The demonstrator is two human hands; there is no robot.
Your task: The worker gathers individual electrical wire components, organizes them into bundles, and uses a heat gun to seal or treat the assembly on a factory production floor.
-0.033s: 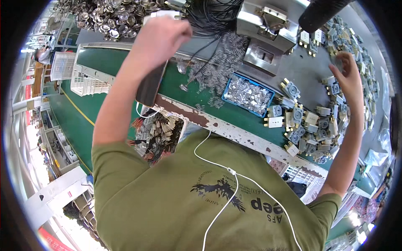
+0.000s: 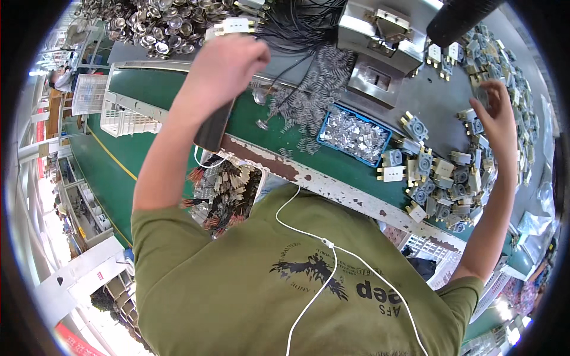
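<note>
My left hand (image 2: 228,68) is raised over the far left of the bench, its fingers curled in. Whatever it may hold is hidden. Just beyond it lies a white plug-like part (image 2: 233,25) with metal pins. Below the wrist is a dark phone-like slab (image 2: 212,129) with a white cable. On the right, my right hand (image 2: 497,115) hovers at a heap of grey-and-white plug housings (image 2: 442,169) with brass pins. Its thumb and fingers are apart, nothing visible between them. A metal press fixture (image 2: 375,80) stands between the hands.
A blue tray (image 2: 355,135) of small metal pieces sits before the fixture, beside a pile of springs (image 2: 317,83). Shiny metal cups (image 2: 166,26) and black cables (image 2: 300,26) lie farther back. A dark cylinder (image 2: 463,21) hangs at upper right. The bench's chipped edge (image 2: 332,191) runs before me.
My left hand has come slightly nearer to me, uncovering more of the white part beyond it. My right hand has shifted slightly nearer too, its fingers still apart.
</note>
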